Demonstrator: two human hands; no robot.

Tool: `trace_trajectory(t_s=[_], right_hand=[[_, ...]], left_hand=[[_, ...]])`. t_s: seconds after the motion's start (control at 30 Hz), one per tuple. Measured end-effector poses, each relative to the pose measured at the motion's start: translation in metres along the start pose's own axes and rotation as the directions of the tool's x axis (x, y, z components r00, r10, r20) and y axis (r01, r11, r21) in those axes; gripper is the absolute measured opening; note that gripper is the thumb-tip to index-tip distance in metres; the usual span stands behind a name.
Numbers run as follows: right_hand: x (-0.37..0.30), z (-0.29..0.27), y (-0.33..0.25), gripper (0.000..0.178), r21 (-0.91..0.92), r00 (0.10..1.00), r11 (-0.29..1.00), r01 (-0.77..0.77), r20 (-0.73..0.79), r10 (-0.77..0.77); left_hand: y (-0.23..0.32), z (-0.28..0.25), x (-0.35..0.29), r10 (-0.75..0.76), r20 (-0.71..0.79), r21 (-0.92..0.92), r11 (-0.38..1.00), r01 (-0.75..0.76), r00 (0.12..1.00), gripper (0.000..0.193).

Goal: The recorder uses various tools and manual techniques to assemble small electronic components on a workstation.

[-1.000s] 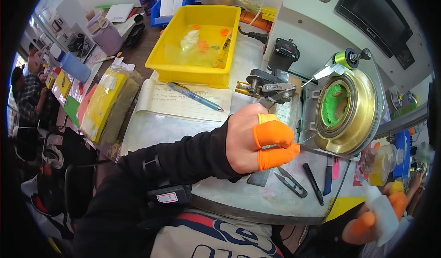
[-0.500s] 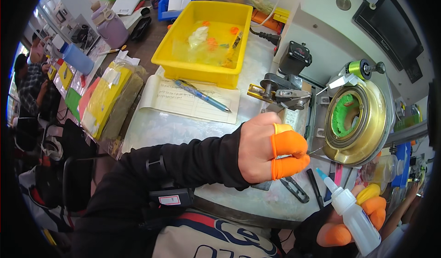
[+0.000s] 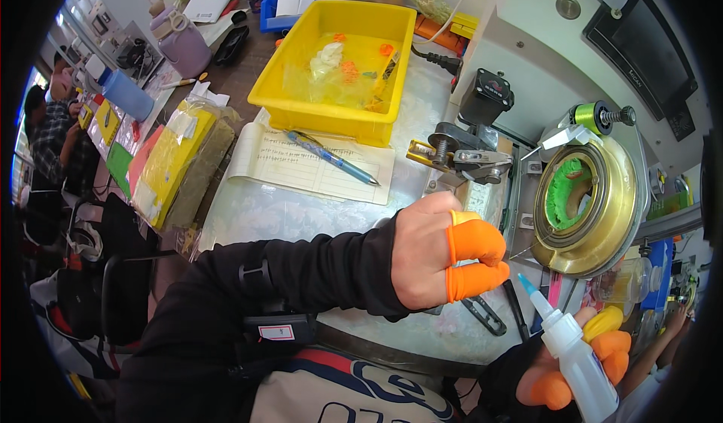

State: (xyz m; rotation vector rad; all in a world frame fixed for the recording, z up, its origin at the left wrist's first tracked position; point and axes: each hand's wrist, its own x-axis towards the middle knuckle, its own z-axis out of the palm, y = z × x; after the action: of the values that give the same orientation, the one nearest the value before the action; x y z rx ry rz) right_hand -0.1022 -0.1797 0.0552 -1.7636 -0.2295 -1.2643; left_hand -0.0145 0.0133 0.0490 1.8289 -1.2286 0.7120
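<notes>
My left hand [image 3: 433,253] is over the bench in the middle, with orange finger cots on its curled fingers. Its fingertips point toward the machine, and what they pinch, if anything, is hidden. A thin wire-like strand [image 3: 521,254] shows just beyond them, near the machine's brass-coloured ring [image 3: 553,251]. At the lower right, my right hand [image 3: 546,374] grips a translucent squeeze bottle [image 3: 586,374] with a white cap and blue nozzle. The nozzle tilts up and left, close to the left fingertips but apart from them. Orange and yellow cots cover the right fingers.
Behind the left hand lie a notebook [image 3: 286,168] and a blue pen [image 3: 331,157]. A yellow bin [image 3: 324,122] stands beyond. A clamp mechanism [image 3: 471,155] and green-lined ring are on the right. Black tools [image 3: 484,316] lie near the bench's front edge. Other people sit far left.
My left hand has shifted slightly down, and the gap between its orange-covered fingers looks wider. The squeeze bottle in my right hand has moved slightly left.
</notes>
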Motion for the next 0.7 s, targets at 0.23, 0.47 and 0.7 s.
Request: trace_trajectory(t_s=[0.23, 0.47, 0.7], right_hand=[[-0.004, 0.008, -0.001, 0.068, 0.031, 0.995, 0.999, 0.021, -0.095, -0.018], [-0.003, -0.001, 0.003, 0.073, -0.039, 0.997, 0.999, -0.012, -0.071, 0.009], [0.027, 0.014, 0.003, 0.036, 0.338, 0.902, 0.841, 0.423, -0.242, -0.357]], left_hand=[[0.0, 0.002, -0.002, 0.004, -0.009, 0.031, 1.0, -0.003, 1.0, 0.032], [-0.002, 0.002, -0.002, 0.021, -0.027, 0.051, 0.998, -0.02, 0.999, 0.032], [-0.003, 0.003, 0.002, 0.054, -0.002, 0.017, 0.998, -0.054, 0.999, 0.031]])
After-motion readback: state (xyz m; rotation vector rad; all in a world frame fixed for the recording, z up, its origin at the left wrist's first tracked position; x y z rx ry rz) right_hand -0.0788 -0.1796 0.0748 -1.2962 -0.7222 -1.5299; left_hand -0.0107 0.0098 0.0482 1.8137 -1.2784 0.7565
